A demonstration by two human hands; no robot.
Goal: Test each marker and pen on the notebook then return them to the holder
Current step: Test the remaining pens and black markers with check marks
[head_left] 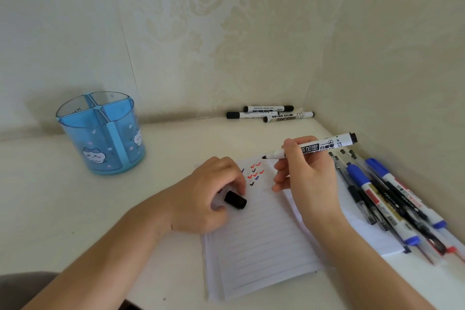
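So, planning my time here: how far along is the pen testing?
Done: red, blue and black ticks mark the notebook. In hand: the right hand holds an uncapped black marker near the page; the left hand grips its cap. Left: the holder shows nothing inside; three markers by the wall and the pile of pens lie outside it.

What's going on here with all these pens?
A person is trying out pens on a lined notebook. The right hand holds an uncapped black marker, tip near the small ticks at the top of the page. The left hand rests on the page, holding the black cap. More pens lie piled on the right and three markers by the wall. No pens show in the blue holder.
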